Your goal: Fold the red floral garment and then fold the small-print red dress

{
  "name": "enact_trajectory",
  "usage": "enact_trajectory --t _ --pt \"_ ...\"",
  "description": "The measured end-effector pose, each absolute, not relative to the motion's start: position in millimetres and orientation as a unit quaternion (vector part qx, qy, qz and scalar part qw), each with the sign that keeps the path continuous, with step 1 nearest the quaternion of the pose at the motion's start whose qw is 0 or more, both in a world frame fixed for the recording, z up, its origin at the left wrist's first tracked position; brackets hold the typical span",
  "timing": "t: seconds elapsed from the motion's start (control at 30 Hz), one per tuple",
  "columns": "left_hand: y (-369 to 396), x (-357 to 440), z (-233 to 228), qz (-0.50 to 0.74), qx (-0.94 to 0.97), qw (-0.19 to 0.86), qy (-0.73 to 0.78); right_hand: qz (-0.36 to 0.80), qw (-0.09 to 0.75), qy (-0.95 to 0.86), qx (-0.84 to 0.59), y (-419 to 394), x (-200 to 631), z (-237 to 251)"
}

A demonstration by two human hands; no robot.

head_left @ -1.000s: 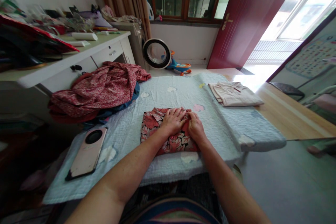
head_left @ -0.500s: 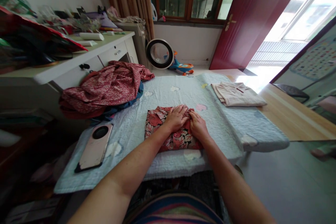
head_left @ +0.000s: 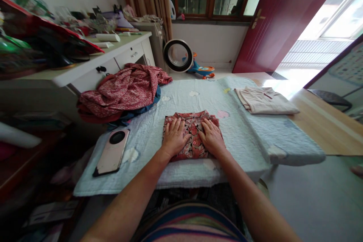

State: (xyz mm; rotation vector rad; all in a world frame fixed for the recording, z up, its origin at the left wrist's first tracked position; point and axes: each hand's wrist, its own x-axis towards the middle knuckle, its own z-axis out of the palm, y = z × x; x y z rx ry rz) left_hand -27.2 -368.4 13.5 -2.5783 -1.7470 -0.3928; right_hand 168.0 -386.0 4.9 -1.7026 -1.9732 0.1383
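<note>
A folded red floral garment point(head_left: 193, 128) lies in the middle of a pale blue quilted mat point(head_left: 241, 136). My left hand point(head_left: 173, 137) lies flat on the garment's left half, fingers spread. My right hand point(head_left: 212, 137) lies flat on its right half. Both palms press down on the cloth, and neither hand grips anything.
A heap of red patterned clothes point(head_left: 124, 89) lies at the mat's far left over blue fabric. A pink phone point(head_left: 112, 151) lies at near left. A folded beige garment point(head_left: 265, 100) is at far right. A cluttered white desk point(head_left: 93, 58) stands left; a round fan point(head_left: 178, 55) is on the floor.
My left hand slid from the garment's right side to its left half. My right hand shifted slightly and flattened. The view moved so everything sits further right.
</note>
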Motion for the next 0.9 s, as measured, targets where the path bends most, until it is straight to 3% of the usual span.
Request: enact_trajectory --t 0.37,0.63,0.9 --pt "-365 -28 2 -0.125 -0.821 -0.01 -0.557 0.039 0.235 -0.727 -0.643 -385 168 -2" --pt "-382 -32 23 -0.183 -0.821 -0.043 -0.538 0.037 0.237 -0.728 -0.642 -385 169 -3" --pt "-410 -33 18 -0.169 -0.841 -0.12 -0.5 0.028 0.225 -0.731 -0.644 -384 169 -3"
